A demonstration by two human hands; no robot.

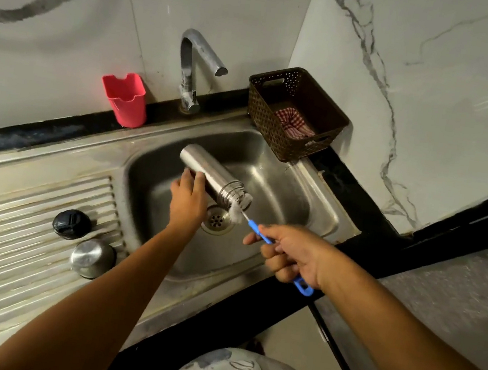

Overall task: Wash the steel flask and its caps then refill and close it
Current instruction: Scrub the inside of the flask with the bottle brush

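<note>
My left hand (188,200) grips the steel flask (207,171) around its middle and holds it tilted over the sink (282,196), mouth pointing down to the right. My right hand (288,253) grips the blue handle of a bottle brush (254,227). The brush's white bristles sit at the flask's threaded mouth, above the drain (217,220). A black inner cap (71,223) and a steel outer cap (93,257) rest on the ribbed drainboard (8,246) to the left.
The tap (195,65) stands behind the sink and no water runs from it. A red plastic cup (126,99) is at its left. A brown perforated basket (296,114) holding a checked cloth sits at the sink's back right corner. A dark counter edge runs along the right.
</note>
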